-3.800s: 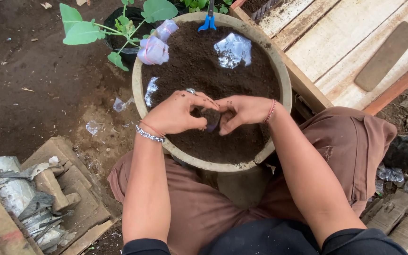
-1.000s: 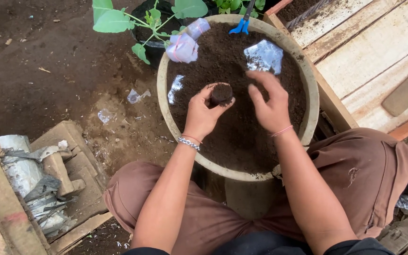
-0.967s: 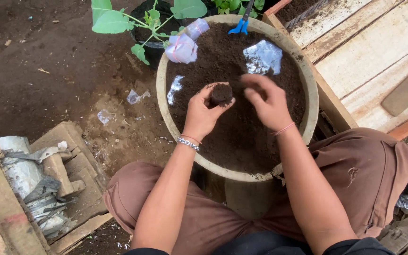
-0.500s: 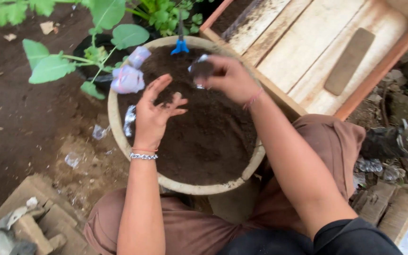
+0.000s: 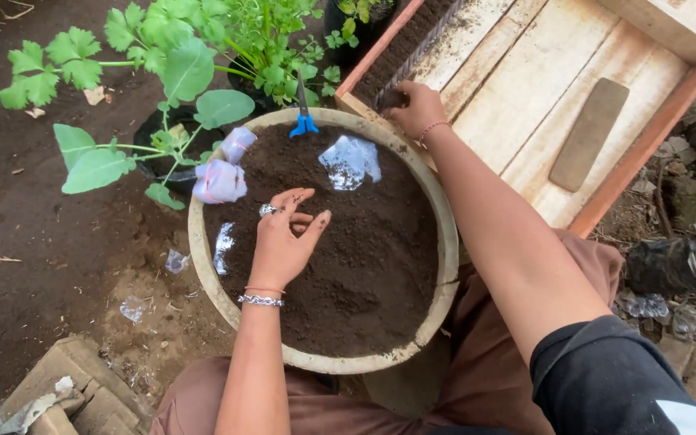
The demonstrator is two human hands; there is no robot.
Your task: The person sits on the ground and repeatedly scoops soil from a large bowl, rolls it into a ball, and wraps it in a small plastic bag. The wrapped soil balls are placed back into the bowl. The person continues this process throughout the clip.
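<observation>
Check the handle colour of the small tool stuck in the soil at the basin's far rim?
Bright blue handle, seen in the head view.

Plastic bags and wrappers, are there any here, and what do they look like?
Clear crumpled plastic bag: lies on the soil at the back of the round basin, shiny.
Pale purple-white wrapper: bunched on the basin's left rim.
Small clear plastic scraps: on the ground, left of the basin.
No labels, signs or screens.
</observation>
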